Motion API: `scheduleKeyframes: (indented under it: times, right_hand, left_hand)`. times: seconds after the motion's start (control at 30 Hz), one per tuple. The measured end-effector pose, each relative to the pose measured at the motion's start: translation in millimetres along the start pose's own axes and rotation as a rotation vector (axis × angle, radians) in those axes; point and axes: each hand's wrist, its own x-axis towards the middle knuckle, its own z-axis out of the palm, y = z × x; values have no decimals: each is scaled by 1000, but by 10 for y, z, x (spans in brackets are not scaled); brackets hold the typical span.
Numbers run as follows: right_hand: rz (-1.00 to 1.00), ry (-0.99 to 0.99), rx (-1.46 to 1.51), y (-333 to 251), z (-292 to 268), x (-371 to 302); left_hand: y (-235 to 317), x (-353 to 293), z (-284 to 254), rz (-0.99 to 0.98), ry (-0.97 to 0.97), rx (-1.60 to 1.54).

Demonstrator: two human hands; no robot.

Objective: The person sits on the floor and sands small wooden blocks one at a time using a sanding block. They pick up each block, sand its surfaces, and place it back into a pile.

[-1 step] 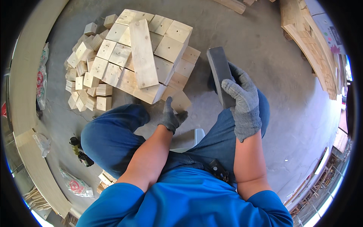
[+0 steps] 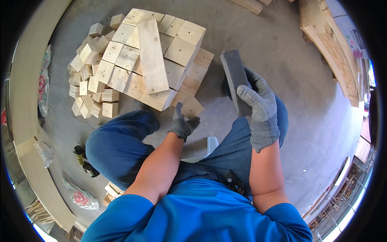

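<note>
In a grey glove, my left hand (image 2: pixel 182 126) grips a small square wooden block (image 2: pixel 192 108) between thumb and fingers, just at the near edge of a stack of wooden blocks (image 2: pixel 130 58). The fingers under the block are partly hidden. My right hand (image 2: pixel 261 107), gloved too, is wrapped round a long dark grey rectangular bar (image 2: pixel 234 74) that looks like a sanding block, tilted above my right knee. The bar is apart from the wooden block. A flat wooden board (image 2: pixel 152 56) lies slantwise across the top of the stack.
Left of the stack lies a loose heap of small wooden cubes (image 2: pixel 96 85). A dark cylindrical tool (image 2: pixel 84 162) and a plastic bag (image 2: pixel 82 197) are on the floor at left. Stacked wooden panels (image 2: pixel 328 48) stand at the far right. Something pale, perhaps a stool (image 2: pixel 211 146), shows between my legs.
</note>
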Motion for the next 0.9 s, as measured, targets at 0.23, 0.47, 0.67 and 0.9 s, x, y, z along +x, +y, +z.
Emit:
scheduleKeyframes:
  times: [0.23, 0.47, 0.67, 0.9]
  right_hand:
    - [37, 8, -48, 28, 16, 58]
    - [42, 22, -92, 24, 26, 68]
    - [45, 10, -86, 0, 37, 40]
    - [51, 15, -117, -33, 38, 12]
  left_hand:
    - [149, 214, -41, -33, 128, -104]
    - [189, 265, -76, -26, 112, -163]
    - [117, 366, -147, 31, 35, -128]
    - [69, 454, -207, 50, 16, -98]
